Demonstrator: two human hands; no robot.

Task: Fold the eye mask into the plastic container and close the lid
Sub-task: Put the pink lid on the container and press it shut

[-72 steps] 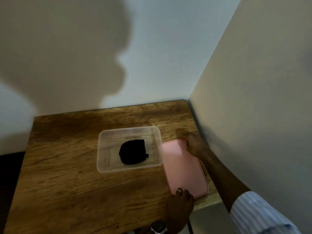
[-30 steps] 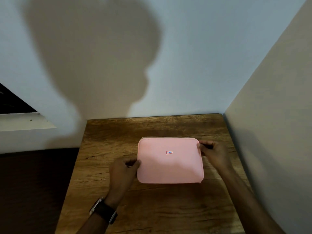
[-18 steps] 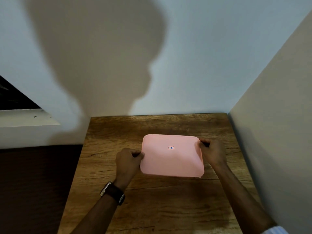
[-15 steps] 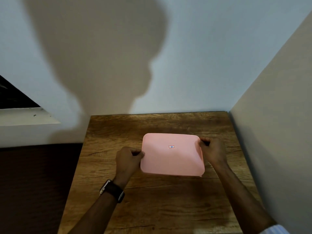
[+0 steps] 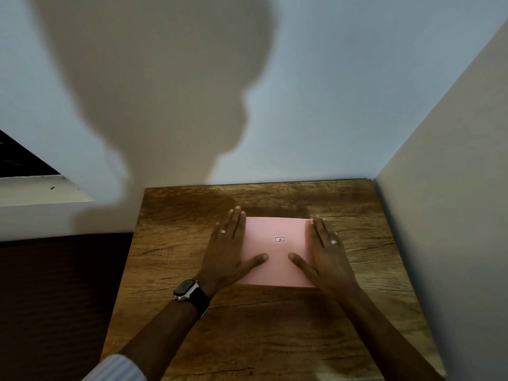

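The pink lid (image 5: 277, 251) with a small red-framed sticker lies flat on top of the plastic container, which it hides completely, along with the eye mask. My left hand (image 5: 229, 251) rests flat with fingers spread on the lid's left edge, thumb pointing inward. My right hand (image 5: 325, 251) lies flat the same way on the right edge. Both palms are down on the lid and neither hand grips anything.
The wooden table (image 5: 247, 339) fills the lower middle of the view. A white wall (image 5: 316, 105) stands behind it and a beige wall (image 5: 445, 215) right along its right edge. Dark floor (image 5: 55, 298) lies beyond the left edge.
Earlier the lid lay beside the open container with the dark mask inside. Both hands then held the lid by its side edges over the container; now they lie flat on top.
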